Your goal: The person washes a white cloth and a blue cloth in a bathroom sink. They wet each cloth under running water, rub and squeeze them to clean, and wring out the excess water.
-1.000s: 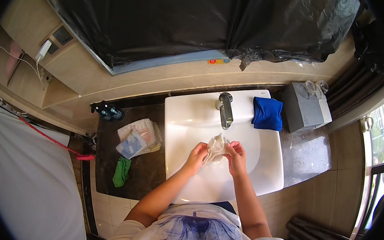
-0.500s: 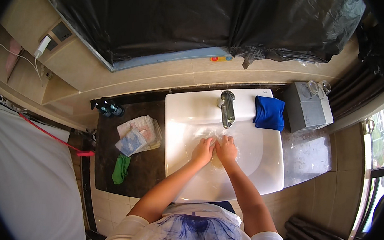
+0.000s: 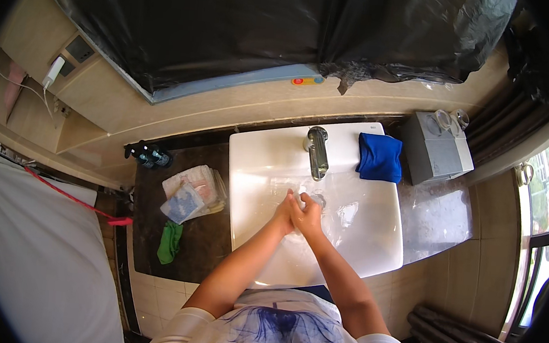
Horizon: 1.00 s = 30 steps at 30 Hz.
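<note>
My left hand (image 3: pixel 286 213) and my right hand (image 3: pixel 308 216) press together over the bowl of a white washbasin (image 3: pixel 373 232), just in front of the chrome faucet (image 3: pixel 317 155). Both hands look closed, with the fingers curled toward each other. Anything between them is hidden by the palms and fingers. Water shines around the fingertips and across the bowl. A folded blue cloth (image 3: pixel 379 158) hangs over the basin's back right rim, apart from my hands.
Left of the basin, a dark counter (image 3: pixel 205 253) holds a stack of folded cloths (image 3: pixel 193 194), a green cloth (image 3: pixel 169 242) and dark pump bottles (image 3: pixel 149 154). A grey box (image 3: pixel 438 150) with clear round items on top stands on the right. Black plastic sheeting (image 3: pixel 247 32) covers the wall behind.
My hands have drawn closer together; the right hand has shifted left and turned against the left one. The whole view has shifted slightly.
</note>
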### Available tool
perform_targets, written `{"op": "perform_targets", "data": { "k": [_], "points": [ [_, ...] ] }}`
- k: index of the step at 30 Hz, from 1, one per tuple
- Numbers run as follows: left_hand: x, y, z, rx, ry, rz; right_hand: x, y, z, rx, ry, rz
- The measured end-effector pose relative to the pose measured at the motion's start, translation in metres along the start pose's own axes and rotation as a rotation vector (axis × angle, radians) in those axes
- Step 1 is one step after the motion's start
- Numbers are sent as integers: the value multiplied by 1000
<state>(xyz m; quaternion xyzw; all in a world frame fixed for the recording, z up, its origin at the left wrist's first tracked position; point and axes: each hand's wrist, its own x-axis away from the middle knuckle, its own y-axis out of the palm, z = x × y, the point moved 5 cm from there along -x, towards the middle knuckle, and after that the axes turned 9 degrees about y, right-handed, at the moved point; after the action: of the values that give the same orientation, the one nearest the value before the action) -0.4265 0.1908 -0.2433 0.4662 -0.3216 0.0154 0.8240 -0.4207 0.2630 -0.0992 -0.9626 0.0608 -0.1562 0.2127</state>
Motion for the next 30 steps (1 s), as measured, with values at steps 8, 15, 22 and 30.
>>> {"op": "perform_targets", "data": {
  "k": [8, 15, 22, 30],
  "points": [
    [39, 47, -10, 93, -27, -146, 6, -9, -7, 328, -337, 326],
    [62, 40, 5, -310, 70, 158, -27, -22, 31, 487, -318, 312],
    [72, 28, 41, -812, 419, 341, -31, -28, 54, 498, 94, 350],
    [49, 7, 68, -1558, 818, 324, -45, -21, 83, 172, -155, 21]
  ]
}}
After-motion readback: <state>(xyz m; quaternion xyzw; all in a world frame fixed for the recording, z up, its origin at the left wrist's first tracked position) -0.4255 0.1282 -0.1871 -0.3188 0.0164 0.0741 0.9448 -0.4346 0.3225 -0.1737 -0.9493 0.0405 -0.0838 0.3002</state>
